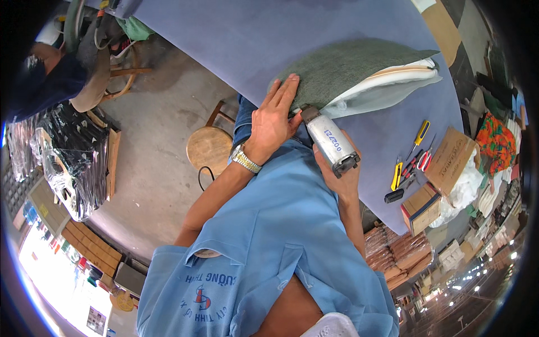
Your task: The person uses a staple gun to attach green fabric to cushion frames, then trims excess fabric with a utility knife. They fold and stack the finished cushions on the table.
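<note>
A curved seat piece covered in dark grey-green fabric lies on the blue-grey table, with white padding showing along its open side. My left hand rests on the fabric's near left end, fingers stretched out flat and the thumb beside the tool's nose. In my right hand is a silver and black staple gun. Its nose meets the near edge of the fabric next to my left thumb. The exact contact point is hidden.
A yellow screwdriver, a yellow cutter and other hand tools lie on the table at right, by a cardboard box. Left of me stand a round wooden stool and a stack of plastic-wrapped pieces. Another person is at far left.
</note>
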Available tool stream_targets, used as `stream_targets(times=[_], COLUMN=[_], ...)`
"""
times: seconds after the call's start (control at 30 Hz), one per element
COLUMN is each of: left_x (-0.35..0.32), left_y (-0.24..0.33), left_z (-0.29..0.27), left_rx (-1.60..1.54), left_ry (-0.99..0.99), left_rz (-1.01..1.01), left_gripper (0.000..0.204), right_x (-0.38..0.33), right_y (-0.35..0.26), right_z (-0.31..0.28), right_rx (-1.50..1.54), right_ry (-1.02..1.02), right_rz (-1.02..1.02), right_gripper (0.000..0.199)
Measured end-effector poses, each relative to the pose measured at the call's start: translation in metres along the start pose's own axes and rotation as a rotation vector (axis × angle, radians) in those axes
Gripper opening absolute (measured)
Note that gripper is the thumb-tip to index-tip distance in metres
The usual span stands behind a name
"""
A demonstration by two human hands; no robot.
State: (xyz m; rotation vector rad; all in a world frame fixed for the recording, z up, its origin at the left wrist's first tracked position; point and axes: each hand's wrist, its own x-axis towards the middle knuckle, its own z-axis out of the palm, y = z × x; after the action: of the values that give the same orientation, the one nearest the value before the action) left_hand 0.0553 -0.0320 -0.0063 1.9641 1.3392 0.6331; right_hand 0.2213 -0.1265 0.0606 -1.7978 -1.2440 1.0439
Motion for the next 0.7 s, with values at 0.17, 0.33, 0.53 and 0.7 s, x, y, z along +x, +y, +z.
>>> stream_targets(times=[0.17,0.33,0.53,0.7], left_x=[-0.001,0.000,0.002,0.003], left_y=[0.001,-0.001,-0.003,-0.003], left_z=[-0.002,-0.005,-0.008,-0.011], left_rx=[-0.014,-0.037,-0.049,-0.045], left_ry=[-0.022,-0.057,-0.099,-0.109], left_rz=[-0.001,-0.006,0.024,0.060], left_gripper=[0.094,0.096,0.097,0.098], right_x=[0.002,0.004,0.006,0.009], right_y=[-0.006,-0.003,0.004,0.003], right_z=[0.000,0.000,-0.002,0.000], right_rx=[-0.008,-0.005,-0.037,-0.059], right_ry=[-0.024,-0.061,-0.135,-0.169], right_rz=[0.012,0.036,-0.008,0.040], right_gripper=[0.036,0.038,0.031,0.031])
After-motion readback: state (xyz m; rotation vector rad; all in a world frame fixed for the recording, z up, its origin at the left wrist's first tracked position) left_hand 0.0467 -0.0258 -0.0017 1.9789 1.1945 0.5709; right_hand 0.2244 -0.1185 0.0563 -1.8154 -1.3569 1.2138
